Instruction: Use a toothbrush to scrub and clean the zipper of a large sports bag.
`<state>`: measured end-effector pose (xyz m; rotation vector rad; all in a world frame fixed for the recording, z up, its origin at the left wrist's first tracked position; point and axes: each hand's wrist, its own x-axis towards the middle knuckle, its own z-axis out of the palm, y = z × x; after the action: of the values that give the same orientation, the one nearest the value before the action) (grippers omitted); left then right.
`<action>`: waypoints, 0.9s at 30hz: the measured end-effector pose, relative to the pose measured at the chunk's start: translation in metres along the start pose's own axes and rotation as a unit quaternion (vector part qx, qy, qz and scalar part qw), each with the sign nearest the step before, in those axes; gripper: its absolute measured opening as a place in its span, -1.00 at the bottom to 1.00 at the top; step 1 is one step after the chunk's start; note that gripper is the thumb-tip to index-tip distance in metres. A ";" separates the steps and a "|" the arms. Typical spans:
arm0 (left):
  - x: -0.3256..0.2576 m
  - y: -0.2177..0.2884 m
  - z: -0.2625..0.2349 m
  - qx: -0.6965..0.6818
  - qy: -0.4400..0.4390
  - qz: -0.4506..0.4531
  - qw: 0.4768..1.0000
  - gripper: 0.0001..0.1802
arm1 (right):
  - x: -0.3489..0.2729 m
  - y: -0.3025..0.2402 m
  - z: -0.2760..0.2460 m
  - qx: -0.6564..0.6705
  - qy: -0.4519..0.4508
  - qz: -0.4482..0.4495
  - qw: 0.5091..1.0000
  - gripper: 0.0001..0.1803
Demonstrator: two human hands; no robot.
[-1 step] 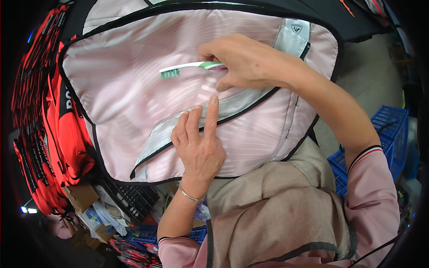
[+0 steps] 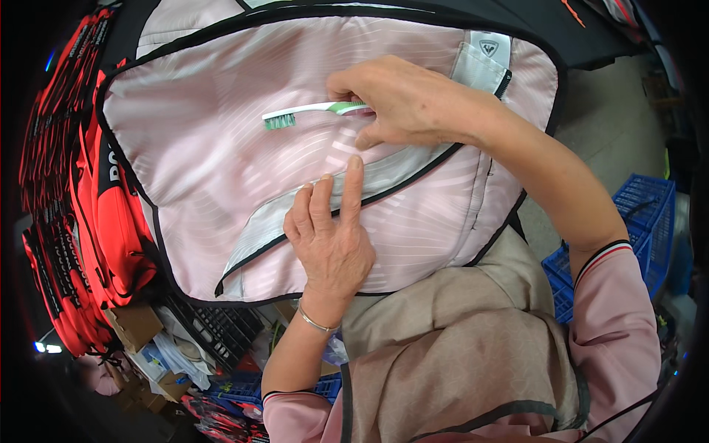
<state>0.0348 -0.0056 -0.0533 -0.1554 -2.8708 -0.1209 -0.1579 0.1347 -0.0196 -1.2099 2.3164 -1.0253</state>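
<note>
A pale pink quilted-looking fabric piece [image 2: 207,133] with black edging lies spread before me. A light grey strip [image 2: 399,168], edged in black, crosses it slantwise, and a grey flap [image 2: 476,68] sits at its upper right. My right hand [image 2: 406,107] is closed round the handle of a white and green toothbrush [image 2: 314,108]. The toothbrush's green bristles point down, above or on the pink fabric; which of these I cannot tell. My left hand [image 2: 332,251] rests with outstretched fingers on the grey strip and the pink fabric, the index finger just below my right hand.
Red and black bags [image 2: 114,229] are stacked along the left. Below them stand a cardboard box [image 2: 134,326] and a black plastic crate [image 2: 221,325]. Blue crates [image 2: 642,214] stand at the right. A dark surface [image 2: 546,33] extends behind the fabric.
</note>
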 end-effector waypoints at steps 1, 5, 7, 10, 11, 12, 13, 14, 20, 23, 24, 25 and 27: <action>0.002 0.005 0.001 0.050 -0.011 -0.011 0.999 -0.30 | 0.001 0.002 -0.001 0.000 0.001 0.001 1.000 -0.57; -0.004 0.003 0.010 0.063 0.004 -0.001 0.998 -0.27 | 0.005 0.004 -0.004 0.007 -0.011 0.009 1.000 -0.59; -0.005 0.003 0.010 0.032 0.005 0.004 0.999 -0.18 | 0.006 0.003 -0.006 0.004 -0.019 0.008 1.000 -0.61; -0.007 0.005 0.014 0.047 0.009 0.008 0.999 -0.22 | 0.004 0.001 -0.008 0.029 -0.021 0.025 0.999 -0.65; -0.007 0.005 0.014 0.046 0.008 0.010 0.999 -0.22 | 0.004 0.001 -0.008 0.019 -0.015 0.005 1.000 -0.66; -0.006 0.003 0.015 0.053 -0.013 0.027 0.998 -0.26 | 0.004 0.002 -0.008 0.010 -0.010 -0.016 1.000 -0.67; -0.006 0.002 0.015 0.059 -0.035 0.044 0.997 -0.29 | 0.005 0.002 -0.007 0.011 -0.010 -0.015 1.000 -0.67; -0.007 0.002 0.015 0.059 -0.036 0.044 0.997 -0.29 | 0.005 0.003 -0.007 0.015 -0.012 -0.013 1.000 -0.67; -0.006 0.000 0.013 -0.007 -0.021 0.063 0.998 -0.36 | 0.006 0.002 -0.013 0.010 -0.035 -0.028 0.999 -0.63; -0.004 0.000 0.012 -0.024 -0.017 0.069 0.997 -0.38 | 0.001 0.007 -0.013 -0.006 -0.057 -0.050 0.997 -0.58; -0.003 0.000 0.012 -0.026 -0.011 0.070 0.997 -0.37 | 0.000 0.008 -0.012 -0.014 -0.052 -0.065 0.996 -0.54; -0.002 0.001 0.012 -0.028 -0.005 0.071 0.997 -0.35 | 0.000 0.010 -0.012 -0.015 -0.053 -0.064 0.996 -0.54; 0.001 0.005 0.013 -0.033 0.000 0.052 0.998 -0.32 | 0.001 0.012 -0.013 -0.018 -0.084 -0.060 0.994 -0.51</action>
<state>0.0309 0.0012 -0.0656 -0.3172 -2.8529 -0.1944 -0.1727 0.1446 -0.0195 -1.4075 2.1652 -0.8853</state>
